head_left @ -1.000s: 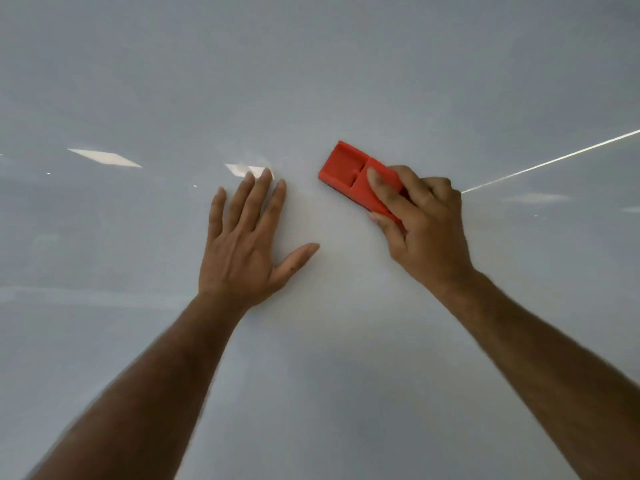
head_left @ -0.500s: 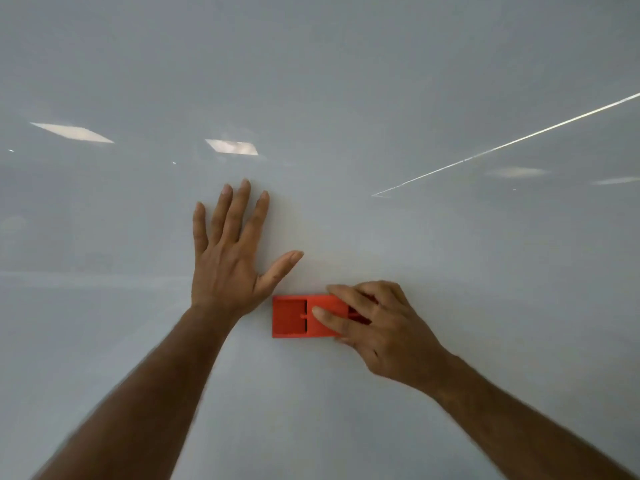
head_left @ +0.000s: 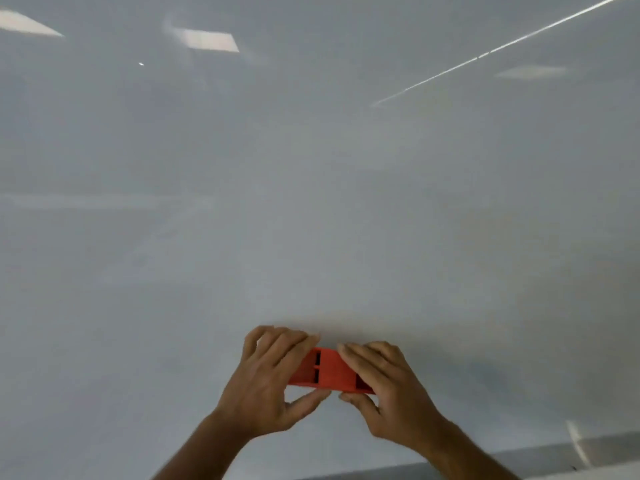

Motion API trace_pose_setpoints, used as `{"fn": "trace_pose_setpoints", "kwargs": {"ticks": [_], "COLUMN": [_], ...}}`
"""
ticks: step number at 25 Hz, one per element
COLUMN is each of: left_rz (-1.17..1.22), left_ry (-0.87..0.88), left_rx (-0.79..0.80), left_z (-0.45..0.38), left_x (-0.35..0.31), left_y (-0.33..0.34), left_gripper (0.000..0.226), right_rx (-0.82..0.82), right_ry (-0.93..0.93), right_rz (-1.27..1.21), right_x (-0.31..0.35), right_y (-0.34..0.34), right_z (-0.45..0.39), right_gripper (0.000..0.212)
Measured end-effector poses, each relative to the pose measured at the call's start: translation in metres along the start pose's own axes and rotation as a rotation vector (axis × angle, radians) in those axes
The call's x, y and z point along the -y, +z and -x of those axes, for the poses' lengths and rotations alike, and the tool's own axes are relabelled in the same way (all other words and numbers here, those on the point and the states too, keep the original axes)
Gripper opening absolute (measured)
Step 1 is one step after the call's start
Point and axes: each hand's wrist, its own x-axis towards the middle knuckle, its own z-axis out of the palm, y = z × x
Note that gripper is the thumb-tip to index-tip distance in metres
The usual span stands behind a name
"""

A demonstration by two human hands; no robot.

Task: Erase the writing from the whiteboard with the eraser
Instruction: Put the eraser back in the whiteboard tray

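Red eraser [head_left: 329, 370], gripped at both ends by left hand [head_left: 266, 382] and right hand [head_left: 388, 389] fingers, low against whiteboard [head_left: 311, 202]; no writing visible, task apparently near complete.

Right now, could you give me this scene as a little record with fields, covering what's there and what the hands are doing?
surface: whiteboard, glossy, with ceiling light reflections
writing: none visible
tool: red eraser, low on the board
left hand: grips the eraser's left end
right hand: grips the eraser's right end
bottom edge: grey ledge at lower right
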Motion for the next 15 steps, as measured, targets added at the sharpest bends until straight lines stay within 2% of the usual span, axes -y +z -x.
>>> {"fn": "trace_pose_setpoints", "kwargs": {"ticks": [9, 15], "left_rz": [0.057, -0.021], "left_ry": [-0.083, -0.233], "left_rx": [0.372, 0.498], "left_z": [0.105, 0.129], "left_x": [-0.038, -0.07], "left_y": [0.07, 0.111], "left_gripper": [0.059, 0.055], "right_rx": [0.342, 0.496], "right_ry": [0.199, 0.373], "right_rz": [-0.016, -0.078], "right_x": [0.018, 0.001], "right_y": [0.064, 0.096], "right_z": [0.105, 0.144], "right_gripper": [0.071, 0.059]}}
